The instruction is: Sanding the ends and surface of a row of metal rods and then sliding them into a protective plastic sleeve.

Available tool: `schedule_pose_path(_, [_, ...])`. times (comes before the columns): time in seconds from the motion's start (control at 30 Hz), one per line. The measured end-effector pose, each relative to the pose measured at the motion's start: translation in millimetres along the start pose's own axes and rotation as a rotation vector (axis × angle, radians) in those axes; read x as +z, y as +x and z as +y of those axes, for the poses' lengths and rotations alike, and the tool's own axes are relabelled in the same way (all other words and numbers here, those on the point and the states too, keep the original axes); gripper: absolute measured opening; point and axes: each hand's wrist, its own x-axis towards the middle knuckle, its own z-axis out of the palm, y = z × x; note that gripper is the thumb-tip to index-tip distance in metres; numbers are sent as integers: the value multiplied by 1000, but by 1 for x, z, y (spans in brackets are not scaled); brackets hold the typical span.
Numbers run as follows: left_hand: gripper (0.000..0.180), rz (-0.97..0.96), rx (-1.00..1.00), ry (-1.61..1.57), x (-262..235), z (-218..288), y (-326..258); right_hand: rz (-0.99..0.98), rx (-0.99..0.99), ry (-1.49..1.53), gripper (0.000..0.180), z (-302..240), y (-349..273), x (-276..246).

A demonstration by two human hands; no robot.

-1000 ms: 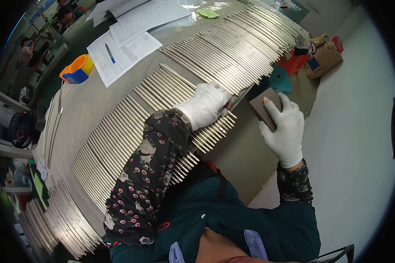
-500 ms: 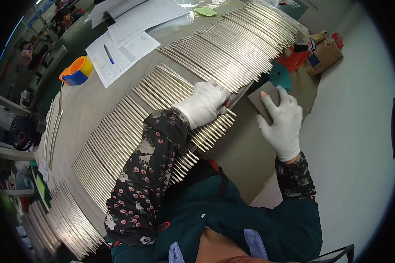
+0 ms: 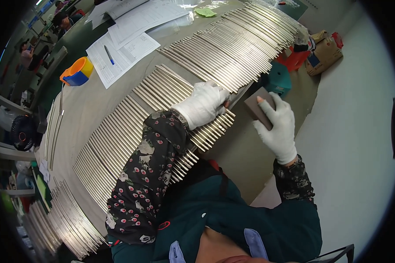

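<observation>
My left hand (image 3: 202,105), in a white glove, presses on a row of thin shiny metal rods (image 3: 123,127) laid side by side on the table. Its fingers curl over the rods near their ends, which jut past the table's near edge. Away from the rods, to the right of that edge, my gloved right hand (image 3: 277,129) grips a flat brown rectangular block (image 3: 259,106) that resembles a sanding block. One bare fingertip shows on the block's face. Beyond my left hand lies a second wide row of metal rods (image 3: 232,48).
Papers with a blue pen (image 3: 109,55) lie on the table's far side, near an orange and blue tape roll (image 3: 78,71). More rods (image 3: 72,219) are at lower left. A teal stool (image 3: 278,79) and a brown sack (image 3: 324,55) stand right. People sit at upper left.
My right hand has shifted slightly left and downward, and the brown block has tilted with it. My left hand stays in place on the rods.
</observation>
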Motion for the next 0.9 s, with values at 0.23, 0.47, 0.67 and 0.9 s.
schedule_pose_path(0.23, [21,54,149,-64,-2,-1,-9,4,34,77,56,7,-11,1])
schedule_pose_path(0.47, [26,173,29,129,-9,-8,-21,-73,41,103,59,2,-16,3])
schedule_pose_path(0.67, [22,204,60,171,-11,-9,-24,-48,-74,298,59,-16,-14,3])
schedule_pose_path(0.9, [22,161,-6,156,-7,-4,-25,8,9,97,56,-3,0,0])
